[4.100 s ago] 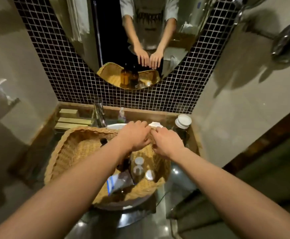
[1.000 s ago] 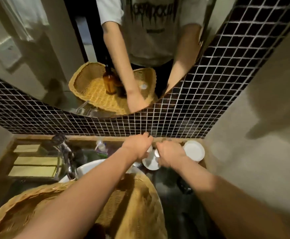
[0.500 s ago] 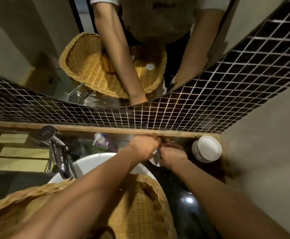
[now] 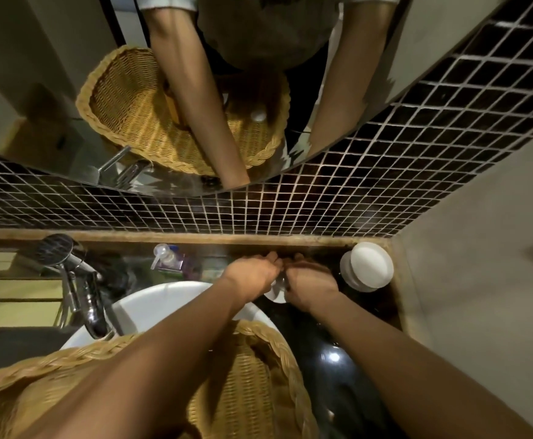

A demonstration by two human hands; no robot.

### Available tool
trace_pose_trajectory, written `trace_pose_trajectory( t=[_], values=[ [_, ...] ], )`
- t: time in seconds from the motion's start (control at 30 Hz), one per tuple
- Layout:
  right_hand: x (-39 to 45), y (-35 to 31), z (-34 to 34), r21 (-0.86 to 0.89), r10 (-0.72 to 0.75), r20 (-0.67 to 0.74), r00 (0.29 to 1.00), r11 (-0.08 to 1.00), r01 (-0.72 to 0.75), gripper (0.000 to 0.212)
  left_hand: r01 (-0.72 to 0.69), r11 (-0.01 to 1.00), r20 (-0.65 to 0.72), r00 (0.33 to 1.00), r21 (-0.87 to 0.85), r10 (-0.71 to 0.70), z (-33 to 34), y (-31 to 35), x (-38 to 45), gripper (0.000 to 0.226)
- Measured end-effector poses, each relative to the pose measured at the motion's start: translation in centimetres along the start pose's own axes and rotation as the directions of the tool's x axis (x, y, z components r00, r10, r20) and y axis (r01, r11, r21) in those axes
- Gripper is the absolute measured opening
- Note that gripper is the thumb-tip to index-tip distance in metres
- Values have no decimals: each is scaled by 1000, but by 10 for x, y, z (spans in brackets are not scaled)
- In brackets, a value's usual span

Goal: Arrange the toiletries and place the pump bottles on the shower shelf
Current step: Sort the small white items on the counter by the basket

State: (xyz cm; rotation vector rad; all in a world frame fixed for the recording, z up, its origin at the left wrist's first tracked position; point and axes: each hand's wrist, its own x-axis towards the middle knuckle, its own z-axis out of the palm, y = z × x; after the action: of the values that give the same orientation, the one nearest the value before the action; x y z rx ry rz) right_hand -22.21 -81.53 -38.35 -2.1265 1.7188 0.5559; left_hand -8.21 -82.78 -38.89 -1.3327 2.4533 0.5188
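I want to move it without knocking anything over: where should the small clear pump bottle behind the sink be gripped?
Probably grip the pump bottle around its body below the pump head, coming from above and the front. The nozzle sticks out sideways, the faucet crowds its left, and the wall ledge backs it.

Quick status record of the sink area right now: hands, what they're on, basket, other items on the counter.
left hand: at the back of the counter, fingers curled over a small white item
right hand: beside the left, on the same item; grip hidden
small white item: mostly covered, identity unclear
wicker basket: on the white basin, under both forearms
white round lid: right rear corner, untouched
pump bottle: rear ledge, left of the hands
faucet: left of the basin
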Motion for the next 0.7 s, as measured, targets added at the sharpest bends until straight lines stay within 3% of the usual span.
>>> trace_pose_trajectory(
  t=[0.17,0.37,0.7],
  values=[
    [-10,0,-4,41,-7,-41,999,999,9,46,13,1000,-2,1000,-1,-13,2,3,-1,62],
    [-24,1,-10,23,-12,-89,996,1000,14,53,9,1000,-10,1000,22,-9,-8,6,-8,54],
    [-75,-16,-55,-108,-126,-303,945,989,97,40,-45,997,-241,969,70,61,-70,13,-68,36]
  ],
)
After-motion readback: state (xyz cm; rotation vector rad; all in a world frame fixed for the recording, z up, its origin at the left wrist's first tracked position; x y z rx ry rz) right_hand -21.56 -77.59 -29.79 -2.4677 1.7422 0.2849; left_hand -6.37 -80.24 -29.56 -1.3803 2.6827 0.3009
